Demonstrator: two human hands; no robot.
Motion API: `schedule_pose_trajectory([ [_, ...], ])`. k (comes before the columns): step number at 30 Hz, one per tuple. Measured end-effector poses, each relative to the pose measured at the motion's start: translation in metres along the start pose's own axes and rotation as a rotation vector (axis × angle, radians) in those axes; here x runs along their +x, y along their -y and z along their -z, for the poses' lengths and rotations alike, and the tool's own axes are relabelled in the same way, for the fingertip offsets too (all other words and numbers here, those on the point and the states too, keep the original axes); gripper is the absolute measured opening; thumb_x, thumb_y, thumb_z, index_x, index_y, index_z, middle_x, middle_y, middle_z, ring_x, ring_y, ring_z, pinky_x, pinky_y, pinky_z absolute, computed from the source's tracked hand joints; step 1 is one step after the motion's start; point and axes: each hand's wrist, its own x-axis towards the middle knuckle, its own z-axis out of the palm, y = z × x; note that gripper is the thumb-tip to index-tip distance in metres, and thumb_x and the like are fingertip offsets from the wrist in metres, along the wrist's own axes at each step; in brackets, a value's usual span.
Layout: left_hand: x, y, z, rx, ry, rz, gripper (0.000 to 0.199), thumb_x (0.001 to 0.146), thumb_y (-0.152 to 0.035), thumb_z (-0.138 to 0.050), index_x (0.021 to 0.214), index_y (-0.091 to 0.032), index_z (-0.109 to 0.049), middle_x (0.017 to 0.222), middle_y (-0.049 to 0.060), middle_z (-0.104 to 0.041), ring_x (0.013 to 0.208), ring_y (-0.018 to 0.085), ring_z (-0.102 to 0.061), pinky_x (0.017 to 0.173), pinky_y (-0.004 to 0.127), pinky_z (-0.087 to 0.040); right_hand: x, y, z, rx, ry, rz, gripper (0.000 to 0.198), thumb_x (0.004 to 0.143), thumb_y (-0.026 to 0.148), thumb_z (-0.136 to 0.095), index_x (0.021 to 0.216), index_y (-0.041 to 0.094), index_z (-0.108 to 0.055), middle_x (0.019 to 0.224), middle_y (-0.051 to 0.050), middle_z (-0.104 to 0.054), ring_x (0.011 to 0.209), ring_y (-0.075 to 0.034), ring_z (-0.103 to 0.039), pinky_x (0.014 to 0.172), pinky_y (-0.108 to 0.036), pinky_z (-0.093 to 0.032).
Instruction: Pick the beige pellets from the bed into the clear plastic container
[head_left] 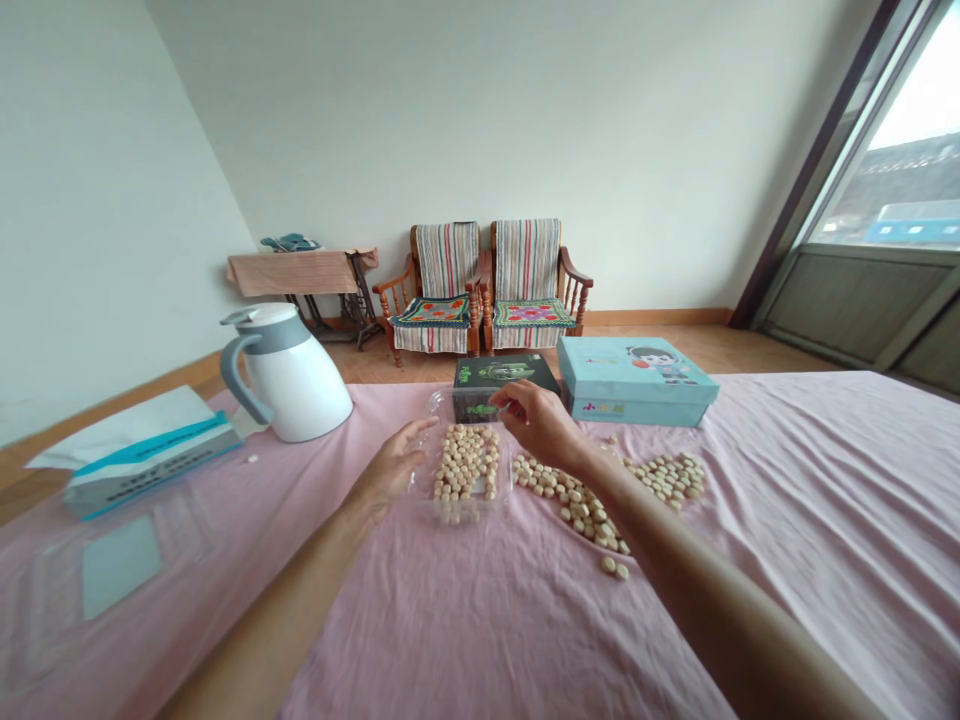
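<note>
Two hands (541,418) at clear tray (505,472) of pieces (468,455).

Pink cloth (450,620) beneath jug (300,390), tissues (161,462), black box (466,375), blue box (637,385), tray (423,483), pieces (585,515).

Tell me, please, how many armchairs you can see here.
2: one armchair stands near the far wall beside the cloth-covered table, and a second armchair stands just to its right, both beyond the black box.
</note>
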Motion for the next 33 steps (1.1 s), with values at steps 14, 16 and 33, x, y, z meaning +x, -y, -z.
schedule_pose_trajectory([
  [14,0.0,0.001,0.003,0.046,-0.039,-0.023,0.063,0.063,-0.011,-0.044,0.126,-0.016,-0.049,0.139,0.01,-0.045,0.131,0.02,-0.038,0.109,0.037,-0.029,-0.037,-0.039,-0.025,-0.357,0.506,-0.06,0.014,0.073,0.009,-0.052,0.081,0.014,-0.061,0.083,-0.008,-0.063,0.072,-0.014,-0.055,0.061,-0.023,-0.033],
  [16,0.0,-0.003,0.004,0.138,-0.081,-0.082,0.059,0.065,-0.013,-0.046,0.124,-0.016,-0.052,0.143,0.01,-0.04,0.134,0.021,-0.034,0.11,0.039,-0.029,-0.035,-0.042,-0.021,-0.34,0.453,-0.077,0.015,0.07,0.005,-0.05,0.076,0.015,-0.06,0.078,-0.006,-0.061,0.07,-0.013,-0.054,0.06,-0.023,-0.032],
  [33,-0.036,-0.054,0.002,0.482,0.546,-0.295,0.02,0.078,-0.037,-0.061,0.085,-0.023,-0.073,0.085,0.003,-0.07,0.079,0.016,-0.061,0.074,0.026,-0.045,-0.026,-0.033,-0.015,-0.134,0.179,-0.133,0.02,0.076,0.009,-0.048,0.083,0.016,-0.066,0.082,-0.005,-0.067,0.076,-0.014,-0.059,0.069,-0.023,-0.04],
])
